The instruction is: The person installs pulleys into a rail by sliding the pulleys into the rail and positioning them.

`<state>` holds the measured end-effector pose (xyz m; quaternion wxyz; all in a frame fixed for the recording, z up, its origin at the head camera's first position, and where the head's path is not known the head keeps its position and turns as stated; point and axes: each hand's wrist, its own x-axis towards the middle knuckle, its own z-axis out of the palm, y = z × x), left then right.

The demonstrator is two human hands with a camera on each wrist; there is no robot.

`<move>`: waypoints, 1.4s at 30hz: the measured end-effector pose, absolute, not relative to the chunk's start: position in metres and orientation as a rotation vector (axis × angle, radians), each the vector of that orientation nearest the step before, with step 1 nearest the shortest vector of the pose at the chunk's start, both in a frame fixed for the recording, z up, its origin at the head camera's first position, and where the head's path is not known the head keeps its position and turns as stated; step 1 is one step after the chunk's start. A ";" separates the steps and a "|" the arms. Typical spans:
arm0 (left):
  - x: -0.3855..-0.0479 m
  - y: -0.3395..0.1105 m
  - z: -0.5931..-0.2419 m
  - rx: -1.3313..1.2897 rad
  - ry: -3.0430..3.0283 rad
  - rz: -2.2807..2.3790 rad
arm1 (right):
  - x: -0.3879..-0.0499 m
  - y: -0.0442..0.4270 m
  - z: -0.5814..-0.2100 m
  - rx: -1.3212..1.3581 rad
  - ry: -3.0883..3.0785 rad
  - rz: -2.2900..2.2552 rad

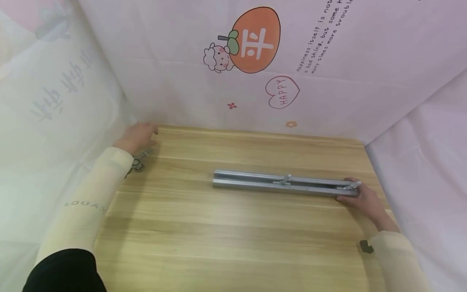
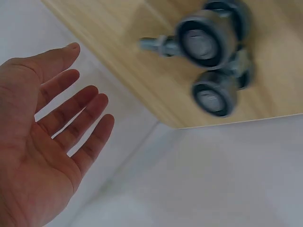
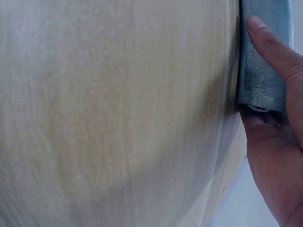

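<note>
A long metal channel rail (image 1: pixel 248 186) lies lengthwise on the wooden table, its slot facing up. One bolt (image 1: pixel 286 179) sticks up near its middle and another bolt (image 1: pixel 352 185) near its right end. My right hand (image 1: pixel 369 205) grips that right end, with the thumb (image 3: pixel 272 45) along the rail's side in the right wrist view. At the far left, my left hand (image 1: pixel 136 137) is empty, fingers spread in the left wrist view. Close to it, a roller trolley (image 2: pixel 201 42) with several wheels and a threaded stud rests on the table, partly behind the sleeve in the head view.
The wooden table (image 1: pixel 204 243) is bordered by printed white cloth (image 1: pixel 175 81) at the back and plain-looking cloth (image 1: pixel 430 162) on the right. A small dark object (image 1: pixel 366 246) lies beside my right sleeve. A black shape (image 1: pixel 65 271) covers the lower left corner.
</note>
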<state>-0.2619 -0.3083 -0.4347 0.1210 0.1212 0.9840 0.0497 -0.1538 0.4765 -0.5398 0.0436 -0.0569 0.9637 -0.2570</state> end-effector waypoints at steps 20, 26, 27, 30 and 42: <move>-0.247 -0.323 -0.470 0.237 2.732 0.181 | -0.154 0.476 -0.543 -0.176 2.954 -0.811; -0.244 -0.322 -0.473 0.232 2.716 0.184 | -0.153 0.478 -0.544 -0.178 2.962 -0.816; -0.243 -0.322 -0.473 0.231 2.716 0.183 | -0.153 0.478 -0.544 -0.180 2.961 -0.815; -0.242 -0.323 -0.475 0.234 2.725 0.195 | -0.153 0.479 -0.545 -0.178 2.960 -0.813; -0.244 -0.329 -0.475 0.232 2.774 0.309 | -0.154 0.479 -0.547 -0.185 2.974 -0.812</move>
